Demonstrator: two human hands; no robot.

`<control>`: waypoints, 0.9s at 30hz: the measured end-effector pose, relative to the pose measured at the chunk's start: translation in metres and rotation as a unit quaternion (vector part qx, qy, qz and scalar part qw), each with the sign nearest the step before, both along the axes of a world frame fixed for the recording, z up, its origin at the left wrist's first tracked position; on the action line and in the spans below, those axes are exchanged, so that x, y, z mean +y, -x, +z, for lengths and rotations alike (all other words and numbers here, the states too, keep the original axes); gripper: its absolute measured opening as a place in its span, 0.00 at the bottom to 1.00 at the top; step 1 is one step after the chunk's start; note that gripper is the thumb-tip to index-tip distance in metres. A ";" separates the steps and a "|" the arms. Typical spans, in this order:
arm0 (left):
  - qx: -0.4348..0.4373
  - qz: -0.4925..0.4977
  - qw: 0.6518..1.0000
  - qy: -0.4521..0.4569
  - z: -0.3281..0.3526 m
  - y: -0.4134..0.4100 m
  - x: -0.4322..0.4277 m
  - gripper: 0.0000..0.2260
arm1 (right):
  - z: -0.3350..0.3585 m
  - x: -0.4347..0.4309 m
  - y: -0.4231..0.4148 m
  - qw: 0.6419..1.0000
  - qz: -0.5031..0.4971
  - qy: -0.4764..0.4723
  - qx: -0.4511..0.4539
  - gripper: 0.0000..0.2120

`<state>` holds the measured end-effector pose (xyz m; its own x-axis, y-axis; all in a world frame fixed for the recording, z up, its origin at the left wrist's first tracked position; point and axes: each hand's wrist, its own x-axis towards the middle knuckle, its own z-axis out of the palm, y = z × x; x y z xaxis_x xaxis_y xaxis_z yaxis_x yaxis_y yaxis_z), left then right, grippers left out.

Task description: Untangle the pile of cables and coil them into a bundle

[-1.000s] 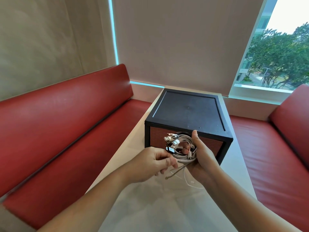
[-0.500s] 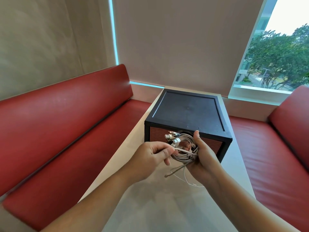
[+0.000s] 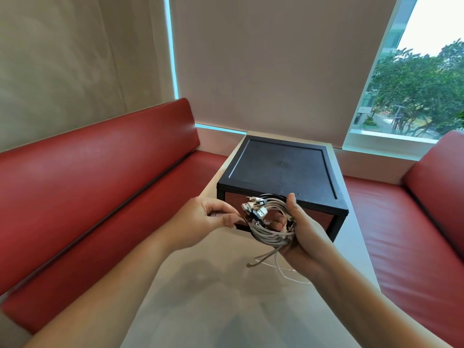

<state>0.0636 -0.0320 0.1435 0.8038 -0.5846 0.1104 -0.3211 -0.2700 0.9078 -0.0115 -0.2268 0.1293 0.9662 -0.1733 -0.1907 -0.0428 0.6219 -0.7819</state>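
the right hand point(image 3: 305, 234) is curled round a coil of white cables point(image 3: 270, 233), thumb up over its top and fingertips point(image 3: 277, 223) showing through the loop. the left hand point(image 3: 200, 219), just left of it, pinches a cable end point(image 3: 244, 219) between thumb and forefinger at the coil's left edge, beside a cluster of usb plugs point(image 3: 253, 208). a few loose ends point(image 3: 261, 259) hang below the right hand, over the pale table point(image 3: 200, 297). just beyond both hands stands a black-topped box point(image 3: 281, 169).
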 end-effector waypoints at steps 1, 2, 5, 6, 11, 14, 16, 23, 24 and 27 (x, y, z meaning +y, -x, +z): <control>0.002 -0.008 1.000 -0.002 0.004 -0.002 0.002 0.06 | 0.001 0.000 0.002 1.000 0.017 -0.002 -0.005 0.21; 0.007 -0.018 1.000 -0.002 0.006 -0.005 0.003 0.05 | 0.002 -0.001 0.003 0.999 0.032 -0.007 -0.009 0.19; 0.023 -0.048 0.999 0.004 0.013 -0.011 0.005 0.04 | 0.002 -0.002 0.005 0.997 0.073 -0.008 -0.012 0.17; 0.027 -0.056 0.998 0.002 0.015 -0.012 0.005 0.05 | 0.003 -0.003 0.006 0.996 0.088 0.002 -0.012 0.18; 0.061 -0.085 0.994 0.034 0.020 -0.014 0.006 0.06 | 0.009 -0.002 0.008 0.988 0.148 0.013 -0.042 0.20; 0.051 -0.071 0.994 0.068 0.024 -0.008 0.004 0.11 | 0.015 0.003 0.011 0.987 0.154 0.011 -0.039 0.21; 0.056 -0.046 0.990 0.119 0.027 -0.001 0.000 0.14 | 0.018 0.005 0.013 0.989 0.145 0.017 -0.028 0.21; 0.110 0.030 0.947 0.299 0.011 0.022 -0.017 0.14 | 0.020 0.014 0.013 0.994 0.107 0.007 -0.016 0.17; 0.113 0.039 0.942 0.313 0.009 0.023 -0.019 0.14 | 0.021 0.015 0.013 0.995 0.101 0.004 -0.017 0.17; 0.111 0.052 0.940 0.318 0.009 0.024 -0.022 0.13 | 0.023 0.017 0.013 0.996 0.091 0.006 -0.022 0.17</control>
